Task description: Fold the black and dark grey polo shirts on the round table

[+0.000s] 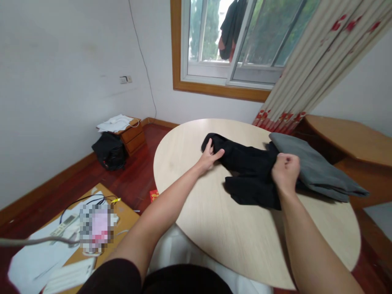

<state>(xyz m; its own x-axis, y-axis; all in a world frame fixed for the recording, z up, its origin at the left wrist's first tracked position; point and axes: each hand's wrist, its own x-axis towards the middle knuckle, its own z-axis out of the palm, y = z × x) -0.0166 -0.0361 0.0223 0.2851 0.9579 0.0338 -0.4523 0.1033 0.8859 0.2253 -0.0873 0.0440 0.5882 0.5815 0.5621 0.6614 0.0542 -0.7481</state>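
A black garment [245,159] lies partly bunched across the round table, with two leg-like or sleeve-like parts pointing left. My left hand [208,158] rests at its far left end, thumb and forefinger spread apart against the cloth. At the garment's right end, my right hand [286,169] is closed in a fist on the black fabric. The fingertips of that fist are hidden. Just right of the fist, a folded grey garment [318,165] lies on the table, with some dark cloth showing along its lower edge.
The pale round table [190,139] stands below a window [232,45] and a patterned curtain [306,61]. At lower left, a low wooden table [122,216] holds papers, cables and a power strip. A small cabinet [134,139] and a black bag [109,151] stand against the wall.
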